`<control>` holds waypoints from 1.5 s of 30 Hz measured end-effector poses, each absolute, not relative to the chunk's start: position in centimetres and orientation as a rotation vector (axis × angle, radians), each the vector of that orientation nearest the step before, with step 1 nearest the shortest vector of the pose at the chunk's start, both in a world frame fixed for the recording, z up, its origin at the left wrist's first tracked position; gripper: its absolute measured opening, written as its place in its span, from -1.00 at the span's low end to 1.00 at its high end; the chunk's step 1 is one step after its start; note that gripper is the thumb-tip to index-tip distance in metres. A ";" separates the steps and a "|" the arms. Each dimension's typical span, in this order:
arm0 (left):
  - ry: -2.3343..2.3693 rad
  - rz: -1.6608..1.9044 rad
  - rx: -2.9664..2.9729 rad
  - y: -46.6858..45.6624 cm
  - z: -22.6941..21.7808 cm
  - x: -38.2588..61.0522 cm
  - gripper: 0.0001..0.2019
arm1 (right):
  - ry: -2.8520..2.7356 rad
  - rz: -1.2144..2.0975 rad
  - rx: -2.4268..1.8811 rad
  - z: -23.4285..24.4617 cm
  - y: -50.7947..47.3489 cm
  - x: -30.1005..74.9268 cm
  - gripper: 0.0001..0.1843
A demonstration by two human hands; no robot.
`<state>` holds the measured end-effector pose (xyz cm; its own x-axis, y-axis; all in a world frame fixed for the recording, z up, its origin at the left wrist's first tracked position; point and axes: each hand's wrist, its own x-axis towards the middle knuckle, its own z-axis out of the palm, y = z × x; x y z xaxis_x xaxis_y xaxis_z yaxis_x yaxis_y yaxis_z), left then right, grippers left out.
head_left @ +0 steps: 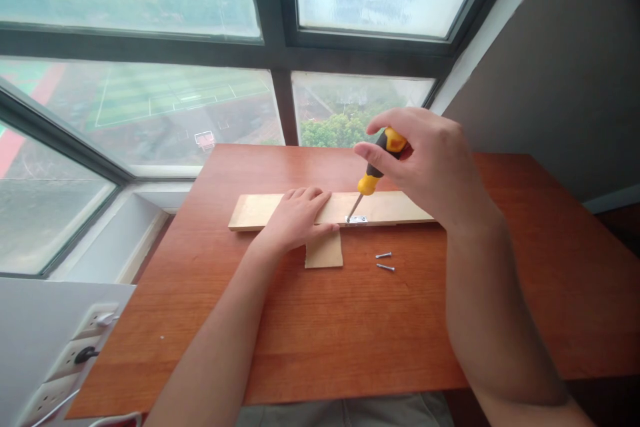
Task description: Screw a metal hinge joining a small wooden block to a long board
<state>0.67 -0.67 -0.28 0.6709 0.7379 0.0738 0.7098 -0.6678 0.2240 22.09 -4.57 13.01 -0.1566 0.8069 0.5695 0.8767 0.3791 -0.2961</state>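
Note:
My right hand [430, 163] is closed around the yellow-and-black handle of a screwdriver [373, 177]. Its tip rests on a small metal bracket [357, 219] at the near edge of a long pale wooden board [395, 208]. My left hand [297, 217] lies flat on the board, fingers together, pressing it down where it meets a small wooden piece [325, 252] that sticks out toward me. Two loose screws [384, 261] lie on the table just right of the small piece.
The reddish-brown wooden table [350, 333] stands against a large window [200, 80]. A grey wall [565, 60] is at the right. A white power strip [75, 360] with a black plug sits at the lower left.

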 end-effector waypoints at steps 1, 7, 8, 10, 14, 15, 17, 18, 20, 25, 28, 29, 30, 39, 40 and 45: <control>1.183 0.237 2.707 -0.7 -0.3 0.7 -0.38 | -1.976 -0.118 -1.443 13.0 -4.6 22.1 -0.72; 1.179 0.250 2.695 -0.6 -0.4 0.6 -0.37 | -2.120 0.227 -1.240 13.6 -5.4 22.3 -0.56; 1.178 0.251 2.694 -0.6 -0.4 0.6 -0.37 | -2.119 0.207 -1.257 13.6 -5.4 22.2 -0.54; 1.176 0.252 2.696 -0.6 -0.4 0.6 -0.37 | -2.082 0.059 -1.344 13.4 -5.2 22.0 -0.61; 1.173 0.252 2.696 -0.6 -0.3 0.6 -0.38 | -2.002 -0.109 -1.451 13.0 -4.7 21.8 -0.71; 1.172 0.253 2.695 -0.6 -0.3 0.6 -0.38 | -2.013 -0.068 -1.418 13.1 -4.7 21.8 -0.71; 1.173 0.253 2.691 -0.6 -0.3 0.6 -0.37 | -2.064 0.073 -1.307 13.2 -4.9 21.9 -0.62; 1.174 0.252 2.689 -0.6 -0.3 0.7 -0.37 | -2.087 0.148 -1.255 13.3 -5.0 22.0 -0.56; 1.176 0.250 2.688 -0.6 -0.2 0.7 -0.37 | -2.103 0.246 -1.211 13.3 -5.3 22.0 -0.48; 1.176 0.243 2.693 -0.6 -0.1 0.7 -0.38 | -2.017 -0.019 -1.409 13.0 -5.0 21.6 -0.59; 1.181 0.241 2.692 -0.7 -0.1 0.8 -0.39 | -1.975 -0.091 -1.466 13.1 -4.8 21.4 -0.68; 1.182 0.241 2.689 -0.7 0.0 0.8 -0.39 | -1.987 -0.046 -1.447 13.1 -4.9 21.5 -0.69; 1.183 0.240 2.686 -0.7 0.0 0.8 -0.39 | -2.011 0.023 -1.411 13.3 -5.0 21.6 -0.69; 1.181 0.245 2.683 -0.7 -0.1 0.7 -0.39 | -2.017 -0.078 -1.500 13.3 -5.4 21.4 -0.63; 1.182 0.245 2.683 -0.7 -0.1 0.7 -0.39 | -2.000 -0.136 -1.545 13.2 -5.3 21.3 -0.66; 1.180 0.255 2.679 -0.8 0.0 0.8 -0.40 | -1.966 -0.107 -1.565 13.1 -5.4 21.2 -0.69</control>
